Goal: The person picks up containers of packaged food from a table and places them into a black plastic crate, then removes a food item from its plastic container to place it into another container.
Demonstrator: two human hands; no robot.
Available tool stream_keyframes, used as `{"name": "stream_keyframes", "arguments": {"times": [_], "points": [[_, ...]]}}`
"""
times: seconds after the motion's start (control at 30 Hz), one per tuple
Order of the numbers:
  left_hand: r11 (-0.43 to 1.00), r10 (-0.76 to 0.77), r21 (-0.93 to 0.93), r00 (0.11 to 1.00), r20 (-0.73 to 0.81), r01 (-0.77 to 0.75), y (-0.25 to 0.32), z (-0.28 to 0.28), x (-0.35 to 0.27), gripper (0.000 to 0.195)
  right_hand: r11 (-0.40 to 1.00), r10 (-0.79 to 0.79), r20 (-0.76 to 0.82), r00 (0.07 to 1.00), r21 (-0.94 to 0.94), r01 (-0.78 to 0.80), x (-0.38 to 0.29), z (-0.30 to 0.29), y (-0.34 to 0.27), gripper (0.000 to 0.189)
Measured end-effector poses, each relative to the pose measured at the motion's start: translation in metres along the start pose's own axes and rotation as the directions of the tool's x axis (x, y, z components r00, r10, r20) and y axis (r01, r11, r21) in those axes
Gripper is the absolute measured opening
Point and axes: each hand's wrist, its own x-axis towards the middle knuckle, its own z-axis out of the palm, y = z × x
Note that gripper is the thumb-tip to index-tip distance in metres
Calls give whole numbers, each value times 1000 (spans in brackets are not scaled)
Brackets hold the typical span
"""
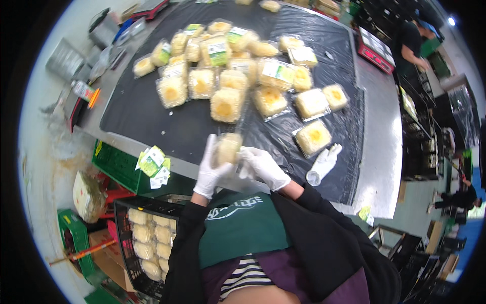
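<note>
My left hand [212,171], in a white glove, holds a clear plastic pack of pale yellow food [229,147] upright above the table's near edge. At the pack's right edge, the bent fingers of my gloved right hand [264,165] grip it. Blur hides the exact fingertip contact. Beyond my hands, several similar packs lie in a loose heap, among them a pack with a browned centre [226,105] and a pack with a green and white label [276,72]. To the right of my right hand are a single pack [313,137] and a loose white glove [324,165].
Black plastic sheeting [148,110] covers much of the metal table [379,152]. Loose labels [153,163] rest at the near-left edge, over a green crate [115,163]. A black crate [123,243] of packs stands lower left. A red scale [376,49] and a person [412,45] are upper right.
</note>
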Motion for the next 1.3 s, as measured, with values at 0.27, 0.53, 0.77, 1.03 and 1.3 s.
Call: {"name": "stream_keyframes", "arguments": {"times": [0.27, 0.53, 0.77, 1.03, 1.3], "points": [[945, -76, 272, 934, -350, 179, -49, -51, 4, 50, 810, -140, -314, 939, -582, -74, 42, -21, 65, 30], [214, 302, 974, 953, 8, -76, -35, -46, 11, 48, 945, -36, -76, 996, -327, 9, 70, -1, 98, 25], [-53, 92, 998, 995, 34, -29, -34, -14, 14, 73, 921, 133, -38, 990, -364, -137, 71, -3, 87, 25], [-84, 150, 995, 987, 56, -44, -52, -19, 14, 67, 955, 92, -84, 992, -276, -112, 85, -8, 87, 23], [-13, 237, 991, 962, 135, -136, -56, -38, 10, 50, 1000, 0, 7, 1000, -7, 0, 108, 7, 75, 18]]}}
